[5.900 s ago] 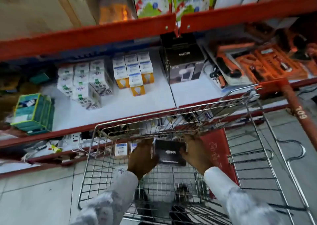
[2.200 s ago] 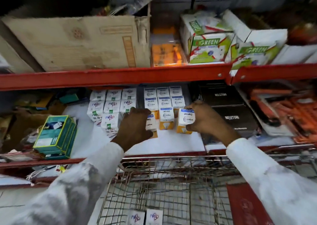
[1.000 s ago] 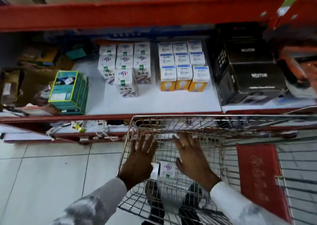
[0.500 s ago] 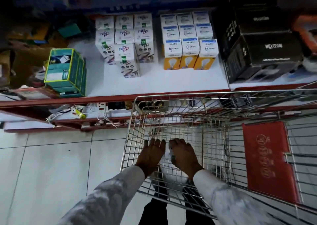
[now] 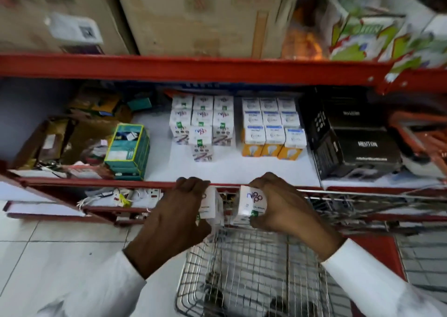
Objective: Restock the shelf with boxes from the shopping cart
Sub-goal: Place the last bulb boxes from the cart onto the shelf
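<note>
My left hand [image 5: 179, 210] grips a small white box [image 5: 210, 205], and my right hand [image 5: 283, 205] grips a second white box [image 5: 251, 202] printed with purple lettering. Both boxes hang just above the wire shopping cart [image 5: 254, 268], level with the red front edge of the white shelf [image 5: 229, 169]. On that shelf stands a stack of matching white boxes [image 5: 202, 128], with one box out in front. Right of it stand white and orange bulb boxes [image 5: 272, 133].
Black boxes [image 5: 358, 145] fill the shelf's right side, and a green box stack [image 5: 128, 150] with loose clutter sits on the left. Cardboard cartons [image 5: 198, 14] and green-white boxes [image 5: 362, 36] sit on the upper shelf. A red beam [image 5: 193, 67] crosses overhead. Tiled floor lies at left.
Both hands have come up out of the cart, each with a white box, to the shelf's front edge. The view has tilted upward toward the shelves.
</note>
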A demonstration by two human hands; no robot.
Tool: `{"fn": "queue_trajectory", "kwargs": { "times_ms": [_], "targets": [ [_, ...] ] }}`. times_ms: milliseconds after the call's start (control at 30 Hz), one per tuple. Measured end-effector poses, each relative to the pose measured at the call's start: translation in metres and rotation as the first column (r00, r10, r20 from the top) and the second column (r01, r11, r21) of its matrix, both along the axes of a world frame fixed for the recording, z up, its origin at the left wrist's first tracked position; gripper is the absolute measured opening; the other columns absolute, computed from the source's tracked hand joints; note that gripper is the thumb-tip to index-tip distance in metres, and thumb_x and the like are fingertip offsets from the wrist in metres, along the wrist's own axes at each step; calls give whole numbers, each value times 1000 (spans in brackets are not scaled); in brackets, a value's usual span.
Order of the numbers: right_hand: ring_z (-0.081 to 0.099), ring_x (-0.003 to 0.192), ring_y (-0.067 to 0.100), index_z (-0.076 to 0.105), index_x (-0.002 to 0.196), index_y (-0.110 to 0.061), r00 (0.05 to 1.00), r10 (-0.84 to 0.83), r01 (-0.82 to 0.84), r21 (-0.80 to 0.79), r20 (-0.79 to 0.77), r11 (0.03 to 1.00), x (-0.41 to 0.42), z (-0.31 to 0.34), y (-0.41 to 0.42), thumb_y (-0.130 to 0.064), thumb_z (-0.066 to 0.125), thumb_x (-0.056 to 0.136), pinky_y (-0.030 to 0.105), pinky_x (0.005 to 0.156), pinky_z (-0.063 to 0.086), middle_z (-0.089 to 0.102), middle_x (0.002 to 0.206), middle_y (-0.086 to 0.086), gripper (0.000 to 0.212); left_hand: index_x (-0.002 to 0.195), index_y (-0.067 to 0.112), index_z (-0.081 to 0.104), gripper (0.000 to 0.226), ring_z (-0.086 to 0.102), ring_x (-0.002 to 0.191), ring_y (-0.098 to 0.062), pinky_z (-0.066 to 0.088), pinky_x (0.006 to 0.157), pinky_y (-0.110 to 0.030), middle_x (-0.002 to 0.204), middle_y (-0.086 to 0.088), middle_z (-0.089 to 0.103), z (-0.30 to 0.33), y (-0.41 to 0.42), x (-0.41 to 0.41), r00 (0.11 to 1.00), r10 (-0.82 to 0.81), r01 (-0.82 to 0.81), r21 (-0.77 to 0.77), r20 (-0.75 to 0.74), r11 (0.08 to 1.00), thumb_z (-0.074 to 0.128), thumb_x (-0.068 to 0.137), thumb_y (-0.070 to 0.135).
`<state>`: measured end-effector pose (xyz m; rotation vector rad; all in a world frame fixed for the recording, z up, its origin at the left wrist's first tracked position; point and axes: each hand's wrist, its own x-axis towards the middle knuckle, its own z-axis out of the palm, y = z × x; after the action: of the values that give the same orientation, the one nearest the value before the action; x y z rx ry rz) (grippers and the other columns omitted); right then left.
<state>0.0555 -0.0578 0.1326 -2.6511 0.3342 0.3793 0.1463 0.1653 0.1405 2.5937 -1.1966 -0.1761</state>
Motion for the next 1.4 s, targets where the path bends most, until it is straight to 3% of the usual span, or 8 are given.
{"fn": "queue_trajectory", "kwargs": {
  "times_ms": [267,567,1000,1100,1167,1233,1300,1400],
  "targets": [
    [54,122,24,46,141,-21,993,46,-34,-114,104,993,115,14,-9,-44,84,61,30,94,48,49,141,4,91,133,9,54,79,51,121,-36,49,97,-49,128,-13,60,8,-7,105,986,148,-158,136,81,978,80,62,27],
    [45,116,30,54,133,-15,981,88,-29,-318,175,948,178,-39,-23,-45,80,60,39,90,47,50,131,8,83,129,3,55,72,48,118,-39,52,90,-50,128,-18,51,-51,-33,183,982,183,-186,84,37,979,78,61,10],
    [46,115,26,49,140,-17,925,60,30,-228,376,973,171,-62,-21,-41,75,65,40,90,51,50,126,4,83,136,8,51,73,43,129,-37,48,101,-52,137,-15,56,-70,-25,190,991,127,-130,-132,-32,983,71,66,2],
    [51,109,18,53,134,-20,837,-154,182,-2,525,983,143,-73,-10,-38,71,71,30,85,51,54,116,2,67,130,10,54,63,49,123,-31,45,104,-42,133,-13,58,-79,-6,177,971,235,-237,-340,-48,910,75,71,11],
    [59,98,17,60,119,-22,726,-480,352,334,493,875,128,-90,3,-41,73,69,32,81,54,60,107,-1,55,127,9,57,59,55,117,-27,43,98,-31,130,-12,60,-87,1,169,899,403,-435,-451,-172,779,80,75,21],
    [65,98,23,61,117,-20,559,-818,531,700,134,477,126,-99,13,-48,76,66,41,83,58,64,112,2,60,130,10,56,68,58,116,-28,44,95,-31,133,-11,61,-99,3,168,726,504,-683,-408,-467,606,83,75,39],
    [61,98,25,55,131,-15,453,-822,558,829,-345,-41,136,-98,19,-40,78,74,41,88,58,59,117,5,66,137,17,50,85,58,118,-33,50,98,-44,134,-11,58,-104,-1,174,384,392,-893,-227,-836,389,79,70,59],
    [54,88,13,51,137,-17,426,-780,497,839,-460,-223,152,-92,23,-34,77,79,42,96,54,52,129,4,66,140,22,46,77,58,109,-37,55,94,-53,129,-13,52,-107,-9,183,135,190,-942,-66,-973,330,71,78,58]
  ]
}}
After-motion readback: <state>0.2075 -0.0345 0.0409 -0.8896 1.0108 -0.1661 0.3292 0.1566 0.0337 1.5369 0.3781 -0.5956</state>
